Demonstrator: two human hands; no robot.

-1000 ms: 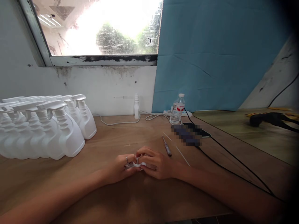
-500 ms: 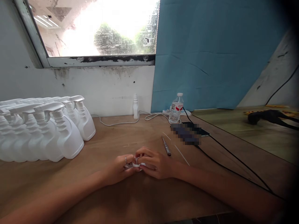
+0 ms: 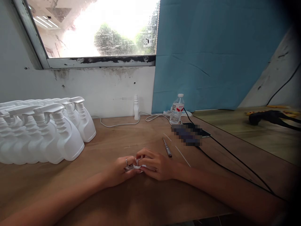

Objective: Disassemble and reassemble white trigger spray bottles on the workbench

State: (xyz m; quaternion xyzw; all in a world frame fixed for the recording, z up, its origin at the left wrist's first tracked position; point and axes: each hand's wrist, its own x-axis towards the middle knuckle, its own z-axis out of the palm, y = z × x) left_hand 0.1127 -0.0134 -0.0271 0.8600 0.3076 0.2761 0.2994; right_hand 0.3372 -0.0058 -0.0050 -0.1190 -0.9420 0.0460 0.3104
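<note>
So both hands are meeting in the middle of the bench (image 3: 110, 139), left hand (image 3: 121, 170) and right hand (image 3: 158, 165) basically nose to nose. The fingers (image 3: 151, 162) are curled in tight, 2 sets pinching the same small white piece (image 3: 137, 166) between them. It's mostly covered up, so I honestly can't tell what it is. There's a ring (image 3: 127, 161) on a left-hand finger too.

Just beyond the fingers and a bit to the right lies a slim screwdriver-like tool (image 3: 167, 150), tip pointing away from the hands, with a thin white strip (image 3: 182, 156) right by it. Further right of the fingers there's a dark blurred-out object (image 3: 187, 135) up against a black flat device (image 3: 206, 133), and black cables (image 3: 231, 166) trailing off past the right forearm.

Well left of the fingers is a whole pack of white spray bottles (image 3: 70, 141), standing upright with trigger heads on. Straight ahead of the fingers, way back near the wall, 1 narrow white bottle (image 3: 136, 110) stands close to a pale cable (image 3: 117, 124). Back and right of the fingers, a clear water bottle (image 3: 176, 116) is upright near a blue sheet (image 3: 199, 62).
</note>
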